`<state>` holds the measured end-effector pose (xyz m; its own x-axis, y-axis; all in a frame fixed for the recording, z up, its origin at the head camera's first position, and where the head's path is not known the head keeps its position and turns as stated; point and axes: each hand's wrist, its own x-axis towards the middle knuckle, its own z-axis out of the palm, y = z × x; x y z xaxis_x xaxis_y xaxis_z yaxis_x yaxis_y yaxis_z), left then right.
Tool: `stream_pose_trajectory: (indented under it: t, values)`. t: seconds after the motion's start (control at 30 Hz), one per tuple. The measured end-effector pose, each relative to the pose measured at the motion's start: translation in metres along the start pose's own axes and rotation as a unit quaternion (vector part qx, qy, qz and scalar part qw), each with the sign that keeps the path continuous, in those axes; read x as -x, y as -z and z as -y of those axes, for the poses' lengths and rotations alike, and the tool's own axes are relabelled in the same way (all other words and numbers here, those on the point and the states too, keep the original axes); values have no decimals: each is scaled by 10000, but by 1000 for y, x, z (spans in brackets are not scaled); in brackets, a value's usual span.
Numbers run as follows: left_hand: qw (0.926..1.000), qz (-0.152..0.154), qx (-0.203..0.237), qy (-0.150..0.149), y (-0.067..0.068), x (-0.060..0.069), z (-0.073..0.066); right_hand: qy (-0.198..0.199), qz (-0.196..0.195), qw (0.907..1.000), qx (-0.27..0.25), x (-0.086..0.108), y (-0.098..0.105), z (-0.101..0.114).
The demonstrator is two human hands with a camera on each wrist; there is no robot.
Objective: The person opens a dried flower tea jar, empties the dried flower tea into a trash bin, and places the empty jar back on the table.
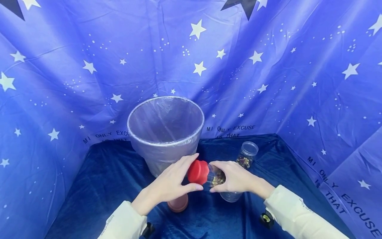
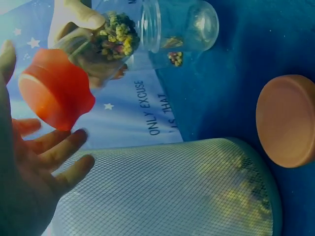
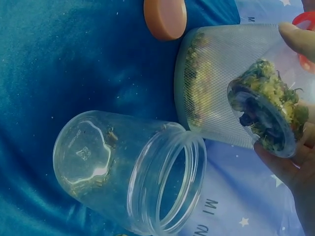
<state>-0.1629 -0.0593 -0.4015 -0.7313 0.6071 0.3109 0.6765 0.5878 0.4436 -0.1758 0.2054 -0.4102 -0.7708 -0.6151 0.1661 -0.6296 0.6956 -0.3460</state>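
Note:
Tilted sideways, a clear jar of dried flowers [image 3: 268,98] is gripped by my right hand [image 1: 238,176], thumb and fingers around its body. A red lid with a scalloped edge [image 1: 198,172] sits at the jar's left end. My left hand [image 1: 174,179] is around the lid, its thumb and fingers spread apart. In the left wrist view its fingers [image 2: 64,152] are loosely extended beside the lid; whether they touch it, I cannot tell. Below the right hand stands an open clear jar [image 3: 123,172] with a few crumbs inside.
A mesh bin [image 1: 143,146] with a clear liner stands behind the hands, yellowish dried matter showing low inside. Another clear jar [image 1: 247,154], part-filled with dried flowers, is at the back right. A brownish-pink round object [image 1: 178,204] lies below the left hand on blue cloth [image 1: 203,215].

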Motion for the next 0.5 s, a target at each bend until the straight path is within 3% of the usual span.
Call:
stream_pose_trajectory:
  t: [0.13, 0.33, 0.5]
  values:
    - [9983, 47, 26, -574, 4, 2, 0, 147, -53, 9999, -46, 0, 1, -3]
    - [9945, 130, -62, -1039, 7, 4, 3, 273, -89, 9995, -140, 0, 0, -5]
    - [9830, -121, -724, -1685, 5, 4, 8, 255, 16, 9993, -267, -1, 0, -6]
